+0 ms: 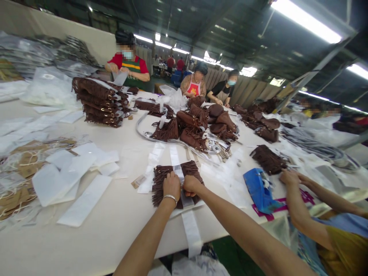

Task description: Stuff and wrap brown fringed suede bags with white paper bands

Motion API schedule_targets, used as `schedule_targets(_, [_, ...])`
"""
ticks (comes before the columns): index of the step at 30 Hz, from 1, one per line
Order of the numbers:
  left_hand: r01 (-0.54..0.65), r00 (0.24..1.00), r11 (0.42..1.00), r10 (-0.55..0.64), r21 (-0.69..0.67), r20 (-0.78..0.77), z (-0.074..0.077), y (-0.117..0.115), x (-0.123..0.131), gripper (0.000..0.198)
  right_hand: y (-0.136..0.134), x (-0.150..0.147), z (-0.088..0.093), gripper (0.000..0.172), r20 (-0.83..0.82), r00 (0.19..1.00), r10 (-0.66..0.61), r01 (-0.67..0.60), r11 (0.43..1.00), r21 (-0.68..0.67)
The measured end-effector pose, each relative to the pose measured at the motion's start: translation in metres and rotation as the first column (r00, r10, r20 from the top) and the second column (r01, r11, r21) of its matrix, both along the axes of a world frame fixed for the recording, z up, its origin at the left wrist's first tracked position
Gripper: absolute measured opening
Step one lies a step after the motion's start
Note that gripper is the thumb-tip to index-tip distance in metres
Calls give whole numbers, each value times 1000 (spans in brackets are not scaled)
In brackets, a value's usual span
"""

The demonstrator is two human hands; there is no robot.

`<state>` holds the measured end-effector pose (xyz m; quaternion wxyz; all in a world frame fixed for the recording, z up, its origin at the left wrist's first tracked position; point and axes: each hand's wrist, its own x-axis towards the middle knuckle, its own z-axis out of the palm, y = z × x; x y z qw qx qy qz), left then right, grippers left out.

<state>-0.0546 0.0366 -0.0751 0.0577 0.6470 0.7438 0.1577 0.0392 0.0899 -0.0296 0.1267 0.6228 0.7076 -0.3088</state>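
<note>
A dark brown fringed bag (159,178) lies flat on the table in front of me. A pale, shiny strip (187,201) runs down its middle. Under the bag lies a long white paper strip (191,230), its near end hanging over the table edge. My left hand (171,186), with a bracelet at the wrist, rests on the bag with its fingers curled down against it. Close beside it, my right hand (192,186) is closed in a fist over the bag's right half by the shiny strip. What its fingers hold is hidden.
White paper sheets (86,203) and brown tags (21,168) lie left. A stack of fringed bags (100,101) stands behind them; more brown bags (195,122) pile ahead. Right are a blue tape dispenser (258,189) and a co-worker's hands (289,177). Other people work across the table.
</note>
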Motion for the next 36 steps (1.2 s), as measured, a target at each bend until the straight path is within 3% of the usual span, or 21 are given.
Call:
schedule_targets(4, [-8, 1000, 1000, 8, 6, -10, -2, -1, 1, 16, -8, 9, 8, 24, 110, 987, 115, -128, 984, 121])
schedule_targets(11, [-13, 1000, 1000, 13, 5, -18, -3, -2, 2, 17, -33, 28, 7, 25, 175, 957, 231, -280, 888, 365])
schedule_targets(19, [-8, 1000, 999, 8, -33, -13, 1, -2, 4, 17, -53, 54, -1, 24, 182, 870, 458, -491, 771, 406])
schedule_targets(26, [-12, 1000, 998, 13, -56, 9, 7, -1, 8, 12, -61, 64, -11, 49, 248, 827, 505, -561, 709, 428])
schedule_targets(31, [-56, 997, 997, 58, -44, 59, 12, -1, 13, 11, -70, 69, -17, 54, 256, 817, 517, -573, 676, 463])
schedule_targets(36, [-75, 985, 997, 71, 19, 160, 15, -2, 13, 11, -63, 87, 2, 24, 56, 796, 603, -545, 672, 501])
